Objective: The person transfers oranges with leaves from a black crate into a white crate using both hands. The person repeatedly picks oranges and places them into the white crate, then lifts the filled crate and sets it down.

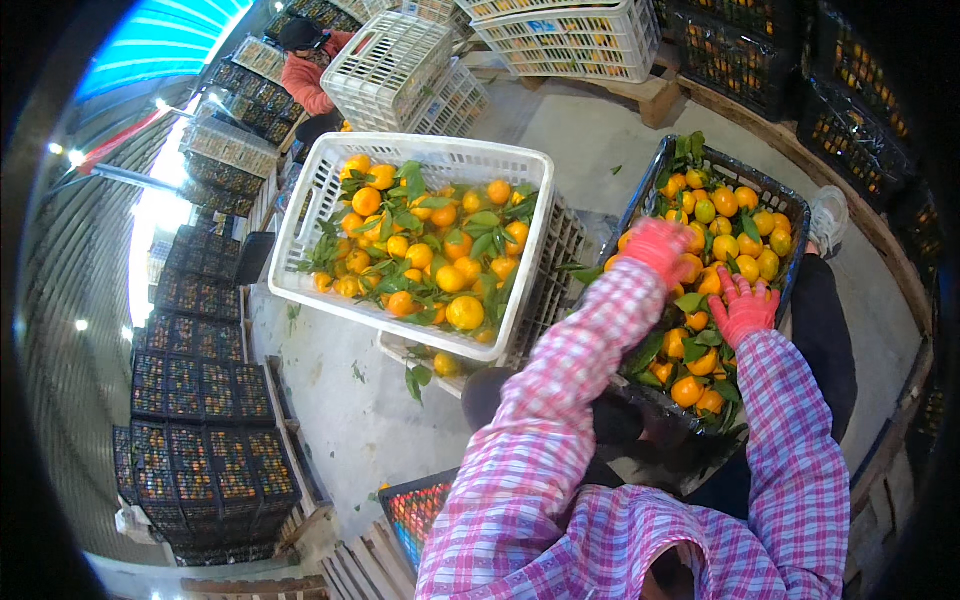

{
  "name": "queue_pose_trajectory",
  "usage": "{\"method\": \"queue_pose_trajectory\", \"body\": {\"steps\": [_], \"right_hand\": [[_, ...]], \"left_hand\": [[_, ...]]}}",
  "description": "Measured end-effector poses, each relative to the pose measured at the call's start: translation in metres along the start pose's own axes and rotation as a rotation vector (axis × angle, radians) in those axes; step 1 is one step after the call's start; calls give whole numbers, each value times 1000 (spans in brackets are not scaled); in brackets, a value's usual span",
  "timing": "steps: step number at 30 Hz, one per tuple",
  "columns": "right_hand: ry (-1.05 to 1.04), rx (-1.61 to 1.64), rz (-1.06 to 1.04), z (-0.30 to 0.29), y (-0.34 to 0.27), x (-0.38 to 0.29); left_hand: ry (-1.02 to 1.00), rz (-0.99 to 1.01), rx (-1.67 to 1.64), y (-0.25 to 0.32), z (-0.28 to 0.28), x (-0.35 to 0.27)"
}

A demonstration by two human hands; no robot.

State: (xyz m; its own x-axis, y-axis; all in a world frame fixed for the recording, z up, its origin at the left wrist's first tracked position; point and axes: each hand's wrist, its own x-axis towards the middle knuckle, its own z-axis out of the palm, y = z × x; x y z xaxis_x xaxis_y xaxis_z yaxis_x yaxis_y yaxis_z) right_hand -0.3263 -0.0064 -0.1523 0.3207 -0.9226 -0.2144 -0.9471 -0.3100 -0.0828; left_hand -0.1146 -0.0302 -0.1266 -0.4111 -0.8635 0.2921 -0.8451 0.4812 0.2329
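Both of my hands wear pink-red gloves and are over a black plastic crate (799, 225) lined with dark film. Mandarin oranges (724, 247), some with green leaves, fill it. My left hand (660, 251) is motion-blurred above the fruit on the crate's left side; whether it grips a fruit cannot be told. My right hand (744, 306) lies palm down on the fruit near the right wall, its fingers spread. To the left, a white plastic crate (409, 142) holds loose leafy mandarins (450, 279) and sits on top of another crate (559, 255).
A person (311, 82) in a cap works behind stacked white crates (386, 71). Filled black crates (202, 390) stand on pallets at left, more (855, 112) at upper right. Below left are a crate with a red net pattern (416, 506) and a wooden pallet (367, 562).
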Motion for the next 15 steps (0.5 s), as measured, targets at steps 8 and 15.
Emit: {"method": "queue_pose_trajectory", "body": {"steps": [8,15], "right_hand": [[-113,11,49,-11,-7,0],[-153,11,71,-19,-5,-2]], "left_hand": [[-539,-1377,718,-73,-240,-144],[-587,-1429,665,-154,-214,-230]]}}
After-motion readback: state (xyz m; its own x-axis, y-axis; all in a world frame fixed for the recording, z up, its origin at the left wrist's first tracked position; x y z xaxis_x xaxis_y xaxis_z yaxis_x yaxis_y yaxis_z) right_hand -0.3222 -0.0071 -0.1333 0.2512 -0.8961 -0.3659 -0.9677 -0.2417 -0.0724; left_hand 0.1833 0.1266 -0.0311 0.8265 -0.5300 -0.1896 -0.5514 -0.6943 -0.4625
